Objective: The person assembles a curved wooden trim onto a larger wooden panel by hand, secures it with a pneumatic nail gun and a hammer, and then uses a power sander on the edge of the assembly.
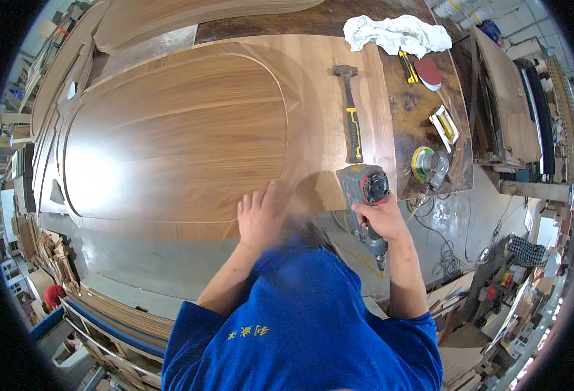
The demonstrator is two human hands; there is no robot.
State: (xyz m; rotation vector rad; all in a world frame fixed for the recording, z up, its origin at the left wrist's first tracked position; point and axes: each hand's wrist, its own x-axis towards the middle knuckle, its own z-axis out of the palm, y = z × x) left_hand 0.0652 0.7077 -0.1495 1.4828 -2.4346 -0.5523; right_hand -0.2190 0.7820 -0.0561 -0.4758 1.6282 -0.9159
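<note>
The nail gun point(360, 186) is held over the tabletop's point(405, 117) near edge, toward its right end, its bulky grey body uppermost and its handle running back toward the person. The right hand point(381, 218) grips that handle, fingers wrapped around it just below the head; whether a finger presses the trigger cannot be told. The left hand point(259, 218) is empty, fingers extended, and appears to rest on the near edge of the wooden panel point(189, 143); blur leaves the exact contact unclear. The nail gun looks rigid and fairly heavy, with most of its weight likely in the head, so it would probably tip forward in a loose grip. The handle, close under the head, seems the best place to take hold, clear of the nose and of the fitting at its lower end. The panel, broad and stiff, would likely be awkward for one person to lift and is better taken by two opposite edges; its glossy face looks slippery and easily scratched. A hammer point(350, 111) lies just beyond the nail gun, and a sander point(433, 168) sits near the tabletop's near right corner.
</note>
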